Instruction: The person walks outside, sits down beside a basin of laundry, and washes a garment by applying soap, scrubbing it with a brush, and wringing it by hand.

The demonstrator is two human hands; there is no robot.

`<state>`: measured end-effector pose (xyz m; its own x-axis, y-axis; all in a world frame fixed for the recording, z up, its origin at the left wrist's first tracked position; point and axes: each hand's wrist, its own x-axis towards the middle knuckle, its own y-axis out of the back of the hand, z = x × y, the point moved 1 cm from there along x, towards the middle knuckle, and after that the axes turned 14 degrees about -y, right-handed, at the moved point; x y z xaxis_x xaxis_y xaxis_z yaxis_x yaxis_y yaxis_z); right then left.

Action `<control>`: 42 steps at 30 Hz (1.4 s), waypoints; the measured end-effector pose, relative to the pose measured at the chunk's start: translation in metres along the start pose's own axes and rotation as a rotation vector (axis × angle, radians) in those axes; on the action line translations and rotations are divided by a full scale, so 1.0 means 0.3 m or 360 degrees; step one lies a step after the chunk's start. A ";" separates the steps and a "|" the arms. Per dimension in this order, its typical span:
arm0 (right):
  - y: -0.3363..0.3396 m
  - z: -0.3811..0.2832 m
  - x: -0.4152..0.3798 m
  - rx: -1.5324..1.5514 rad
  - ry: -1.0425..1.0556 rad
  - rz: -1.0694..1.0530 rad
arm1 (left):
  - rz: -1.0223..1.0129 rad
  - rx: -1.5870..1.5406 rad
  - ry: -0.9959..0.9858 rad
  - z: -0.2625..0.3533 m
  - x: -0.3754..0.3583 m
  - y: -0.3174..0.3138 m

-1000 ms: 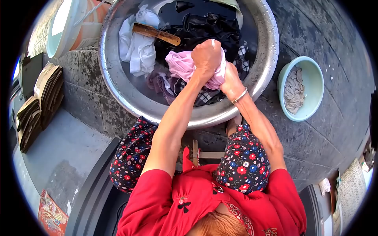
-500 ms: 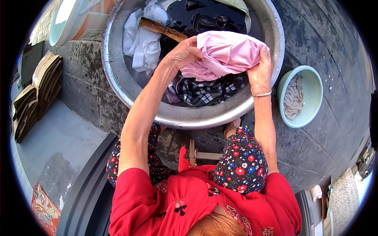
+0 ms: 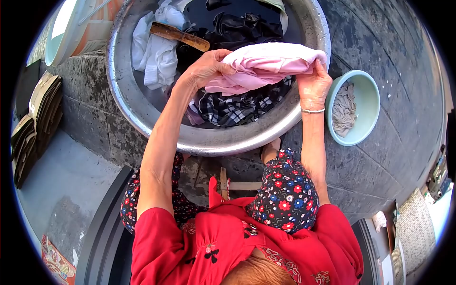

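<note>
A pink garment (image 3: 266, 66) is stretched between my two hands above a large metal basin (image 3: 204, 148). My left hand (image 3: 211, 71) grips its left end, and my right hand (image 3: 314, 85), with a bracelet at the wrist, is closed on its right end. Below the cloth, a black-and-white checked garment (image 3: 232, 110) lies in the basin. Dark wet clothes (image 3: 244, 29) and dark water fill the back of it. On the left, white clothing (image 3: 159, 59) is bunched up, with a wooden paddle (image 3: 179, 35) resting across it.
A pale green bowl (image 3: 368, 107) with a greyish cloth (image 3: 344, 111) inside stands right of the basin. A bucket (image 3: 85, 28) is at the upper left, near stacked flattened cardboard (image 3: 35, 126). A wooden stool part (image 3: 244, 186) shows between the knees.
The pink garment has been pulled longer and flatter between my hands, its right end turning at my right hand. The whole view has shifted, so the basin and bowl appear further left.
</note>
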<state>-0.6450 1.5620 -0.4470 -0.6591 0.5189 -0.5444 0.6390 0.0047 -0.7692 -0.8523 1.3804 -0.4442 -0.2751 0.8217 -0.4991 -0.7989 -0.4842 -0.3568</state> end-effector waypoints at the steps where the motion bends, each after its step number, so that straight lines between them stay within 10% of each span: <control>1: 0.046 -0.014 0.021 0.0057 0.0031 0.0065 | -0.0050 0.0234 0.0047 0.008 -0.003 0.006; 5: 0.049 -0.045 0.007 0.0181 -0.0152 -0.0079 | -0.0185 0.0798 0.0072 0.063 -0.013 0.014; 9: -0.071 0.018 -0.031 -0.0130 -0.0489 0.0137 | 0.0258 -0.0566 -0.0606 0.125 -0.007 0.011; 13: -0.137 0.159 -0.022 -0.0412 -0.0666 -0.0132 | 0.0034 0.0218 -0.0483 0.234 -0.046 -0.242; 17: -0.180 0.211 -0.028 -0.0626 -0.0455 -0.0091 | -0.0015 0.1995 -0.1512 0.066 -0.063 -0.434; 19: -0.173 0.162 -0.012 -0.0150 -0.1044 -0.0282 | -0.0021 0.2011 -0.1481 0.006 -0.088 -0.490; 21: -0.002 0.181 0.044 0.0029 -0.0835 -0.0580 | -0.0097 0.2099 -0.1551 -0.014 -0.038 -0.468; 23: -0.091 0.252 -0.033 -0.0335 -0.0242 -0.0203 | 0.0513 0.2131 -0.1643 -0.047 0.098 -0.374; 24: -0.133 0.295 -0.036 -0.0105 -0.0577 0.0378 | 0.0551 0.2409 -0.1396 -0.028 0.163 -0.316; 27: -0.186 0.261 -0.029 -0.0233 -0.0582 0.0493 | 0.0663 0.2556 -0.1295 0.018 0.131 -0.335; 29: -0.116 0.192 0.019 -0.0582 -0.0583 0.0017 | 0.0620 0.2287 -0.1565 -0.051 0.022 -0.476; 31: -0.126 0.157 0.017 -0.0719 -0.0511 0.0506 | 0.0435 0.1900 -0.1524 -0.085 -0.043 -0.537; 33: -0.007 0.208 0.039 -0.0335 -0.0492 -0.0101 | 0.0551 0.2178 -0.1585 -0.078 0.054 -0.452; 37: -0.198 0.234 -0.051 -0.0473 -0.0708 0.0018 | 0.0007 0.2452 -0.1278 0.059 0.185 -0.237; 39: -0.184 0.179 -0.024 -0.0615 -0.0558 0.0043 | 0.0073 0.0928 -0.0707 0.147 0.141 -0.208; 42: -0.159 0.079 0.017 -0.0409 -0.0349 0.0119 | -0.0071 0.0926 -0.0649 0.190 0.072 -0.153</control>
<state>-0.6882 1.5442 -0.4210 -0.6585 0.3298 -0.6764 0.7492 0.2034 -0.6303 -0.8522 1.4376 -0.3937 -0.3229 0.9390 -0.1181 -0.9387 -0.3019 0.1664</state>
